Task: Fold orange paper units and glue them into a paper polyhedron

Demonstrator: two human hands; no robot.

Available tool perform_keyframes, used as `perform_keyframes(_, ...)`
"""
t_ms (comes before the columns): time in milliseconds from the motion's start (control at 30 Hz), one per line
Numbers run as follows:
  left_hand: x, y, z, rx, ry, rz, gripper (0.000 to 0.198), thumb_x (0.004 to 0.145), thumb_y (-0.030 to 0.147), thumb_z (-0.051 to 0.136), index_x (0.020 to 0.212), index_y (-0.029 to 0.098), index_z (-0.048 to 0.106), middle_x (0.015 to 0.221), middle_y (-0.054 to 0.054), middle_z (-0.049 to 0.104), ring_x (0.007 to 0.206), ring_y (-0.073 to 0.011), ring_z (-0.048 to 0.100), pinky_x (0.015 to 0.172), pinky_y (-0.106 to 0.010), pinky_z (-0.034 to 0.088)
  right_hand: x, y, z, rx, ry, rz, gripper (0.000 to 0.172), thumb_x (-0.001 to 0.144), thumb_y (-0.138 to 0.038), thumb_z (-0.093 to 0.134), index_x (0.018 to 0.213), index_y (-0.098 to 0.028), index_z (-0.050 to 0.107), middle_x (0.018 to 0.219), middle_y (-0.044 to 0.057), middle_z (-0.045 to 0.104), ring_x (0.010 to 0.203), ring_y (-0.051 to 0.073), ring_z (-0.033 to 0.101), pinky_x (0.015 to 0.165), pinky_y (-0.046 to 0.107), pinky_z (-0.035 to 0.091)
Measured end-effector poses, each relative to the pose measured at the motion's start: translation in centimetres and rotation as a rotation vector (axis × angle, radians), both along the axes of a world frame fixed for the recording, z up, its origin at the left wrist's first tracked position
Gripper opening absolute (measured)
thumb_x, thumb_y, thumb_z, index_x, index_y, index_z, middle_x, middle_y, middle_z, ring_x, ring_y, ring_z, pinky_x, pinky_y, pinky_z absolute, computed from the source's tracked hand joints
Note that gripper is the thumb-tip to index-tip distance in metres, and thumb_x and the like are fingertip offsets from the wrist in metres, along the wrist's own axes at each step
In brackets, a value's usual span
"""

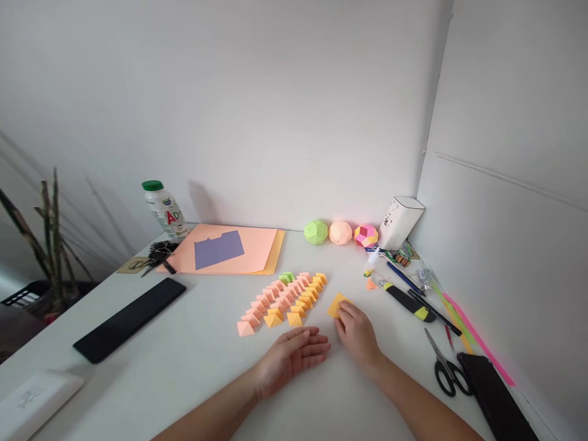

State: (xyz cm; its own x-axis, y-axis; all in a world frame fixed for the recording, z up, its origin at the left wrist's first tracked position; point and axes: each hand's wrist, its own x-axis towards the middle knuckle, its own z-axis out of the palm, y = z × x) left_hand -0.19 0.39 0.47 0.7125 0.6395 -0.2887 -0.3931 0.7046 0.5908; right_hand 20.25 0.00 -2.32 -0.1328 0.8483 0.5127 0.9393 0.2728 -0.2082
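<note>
We see the right hand [357, 332] pinching a yellow paper piece [337, 304] at its fingertips, the left hand [293, 358] — wide, holding nothing we can see — just beside it. Rows of folded pieces [284, 297] lie beyond the left hand; we judge that a forward sweep could scatter them, and that too firm a pinch could crease the yellow paper piece.

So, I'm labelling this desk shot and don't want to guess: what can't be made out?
All in the head view:
- Yellow-orange paper piece: partly covered by the right hand.
- White rounded plastic case: cut off at the lower left corner.
- Black rectangular phone: lower end cut off by the bottom edge.
- Green-capped white plastic bottle: small label print too small to read.
</note>
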Motion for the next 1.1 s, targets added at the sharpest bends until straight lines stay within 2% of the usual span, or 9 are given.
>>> perform_keyframes(133, 0.0, 0.0, -0.1, -0.008, 0.003, -0.005, 0.031, 0.083, 0.028, 0.057, 0.106, 0.007, 0.058, 0.114, -0.022, 0.062, 0.108, -0.0298, 0.058, 0.102, -0.047, 0.035, 0.0, 0.0, 0.3, 0.058, -0.017, 0.045, 0.024, 0.082, -0.006, 0.044, 0.072, -0.017, 0.062, 0.089, 0.012, 0.068, 0.086, 0.024, 0.064, 0.076, 0.038, 0.054)
perform_keyframes(267, 0.0, 0.1, 0.0, -0.017, -0.009, -0.021, 0.03, 0.085, 0.027, 0.055, 0.105, 0.006, 0.059, 0.113, -0.021, 0.062, 0.11, -0.0299, 0.057, 0.103, -0.047, 0.034, -0.4, -0.6, 1.5, 0.141, 0.046, 0.091, 0.022, 0.084, -0.007, 0.042, 0.079, -0.016, 0.061, 0.081, 0.011, 0.067, 0.077, 0.021, 0.064, 0.069, 0.034, 0.054)
perform_keyframes(433, 0.2, 0.0, 0.4, 0.036, -0.101, -0.05, 0.038, 0.088, 0.039, 0.045, 0.101, 0.008, 0.062, 0.105, -0.017, 0.065, 0.102, -0.0268, 0.06, 0.098, -0.044, 0.037, -2.6, -2.5, 3.0, 0.142, 0.056, 0.399, 0.019, 0.085, -0.009, 0.042, 0.084, -0.02, 0.057, 0.082, 0.008, 0.064, 0.078, 0.02, 0.061, 0.07, 0.033, 0.052)
perform_keyframes(533, 0.2, -0.1, 0.4, 0.099, -0.038, -0.008, 0.028, 0.084, 0.035, 0.053, 0.094, 0.012, 0.064, 0.092, -0.01, 0.066, 0.087, -0.0214, 0.062, 0.088, -0.039, 0.044, -3.6, -3.3, 3.1, 0.126, 0.019, 0.515, 0.019, 0.085, -0.008, 0.042, 0.08, -0.02, 0.055, 0.075, 0.006, 0.061, 0.076, 0.02, 0.059, 0.071, 0.034, 0.051)
perform_keyframes(633, 0.3, -0.4, 0.5, 0.14, 0.036, 0.021, 0.022, 0.079, 0.031, 0.061, 0.092, 0.013, 0.065, 0.087, -0.008, 0.067, 0.086, -0.0213, 0.062, 0.085, -0.038, 0.045, -3.8, -3.2, 2.9, 0.1, 0.093, 0.522, 0.016, 0.087, -0.012, 0.042, 0.078, -0.021, 0.053, 0.072, 0.005, 0.057, 0.079, 0.021, 0.056, 0.073, 0.036, 0.05)
perform_keyframes(767, 0.2, -0.6, 0.8, 0.216, 0.026, -0.043, 0.024, 0.081, 0.029, 0.057, 0.095, 0.012, 0.067, 0.092, -0.01, 0.068, 0.091, -0.0252, 0.063, 0.088, -0.042, 0.044, -3.5, -2.7, 2.8, 0.041, 0.341, 0.432, 0.016, 0.088, -0.022, 0.045, 0.075, -0.021, 0.053, 0.077, 0.006, 0.052, 0.083, 0.022, 0.053, 0.074, 0.038, 0.05)
perform_keyframes(867, 0.0, -0.7, 1.2, 0.277, 0.013, -0.107, 0.034, 0.086, 0.037, 0.048, 0.096, 0.01, 0.067, 0.091, -0.012, 0.069, 0.09, -0.0268, 0.063, 0.087, -0.044, 0.044, -3.5, -2.7, 2.9, -0.087, 0.512, 0.406, 0.019, 0.089, -0.026, 0.044, 0.074, -0.02, 0.052, 0.085, 0.008, 0.054, 0.084, 0.02, 0.055, 0.07, 0.033, 0.051)
perform_keyframes(967, -0.2, -0.9, 1.3, 0.345, 0.017, -0.125, 0.047, 0.087, 0.049, 0.04, 0.096, 0.01, 0.065, 0.094, -0.015, 0.068, 0.092, -0.0281, 0.063, 0.087, -0.045, 0.045, -3.7, -2.7, 3.1, -0.212, 0.628, 0.429, 0.018, 0.088, -0.027, 0.047, 0.073, -0.021, 0.052, 0.082, 0.006, 0.058, 0.076, 0.017, 0.059, 0.066, 0.029, 0.052)
perform_keyframes(1100, 0.1, -1.4, 1.0, 0.4, 0.181, -0.055, 0.037, 0.082, 0.046, 0.053, 0.098, 0.014, 0.058, 0.087, -0.011, 0.069, 0.084, -0.0267, 0.066, 0.075, -0.042, 0.051, -3.6, -2.7, 3.4, -0.173, 0.665, 0.386, 0.016, 0.085, -0.025, 0.052, 0.07, -0.02, 0.056, 0.075, 0.005, 0.062, 0.071, 0.017, 0.06, 0.066, 0.029, 0.051)
